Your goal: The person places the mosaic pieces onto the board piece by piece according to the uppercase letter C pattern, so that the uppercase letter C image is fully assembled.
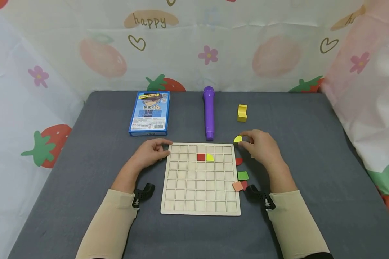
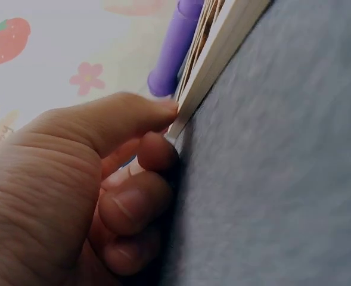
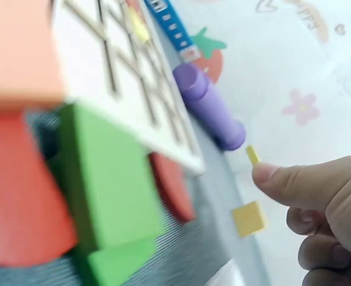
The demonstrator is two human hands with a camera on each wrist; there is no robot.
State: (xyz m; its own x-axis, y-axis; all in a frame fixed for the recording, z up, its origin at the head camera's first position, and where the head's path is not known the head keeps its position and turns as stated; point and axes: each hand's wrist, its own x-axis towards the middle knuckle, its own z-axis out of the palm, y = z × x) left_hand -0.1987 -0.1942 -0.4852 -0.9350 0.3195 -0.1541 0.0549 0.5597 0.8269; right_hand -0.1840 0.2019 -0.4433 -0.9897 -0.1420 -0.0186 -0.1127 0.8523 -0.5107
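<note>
- Three larger things stand around my work on the dark grey counter [image 1: 94, 158]: one blue printed box [image 1: 150, 113], one purple microphone-shaped stick [image 1: 209, 113] and one yellow notched block [image 1: 242, 113], all beyond the near pieces.
- One orange square piece [image 1: 237, 186] gets in the way a little, overlapping the right edge of my wooden grid board [image 1: 194, 185] and partly covering a red piece [image 1: 244, 184].
- Beside that same edge I also count one red rounded piece [image 1: 239, 161] and green [image 1: 243, 175]; whether the green is one piece or two stacked, I cannot tell.
- Two pieces sit in neighbouring grid cells: one red square [image 1: 201, 157], one yellow slant-sided piece [image 1: 210, 157].
- My right hand [image 1: 262, 147] pinches a yellow rounded piece [image 1: 238, 139] just off the board's far right corner.
- My left hand [image 1: 149, 154] grips the far left corner between thumb and forefinger.
</note>
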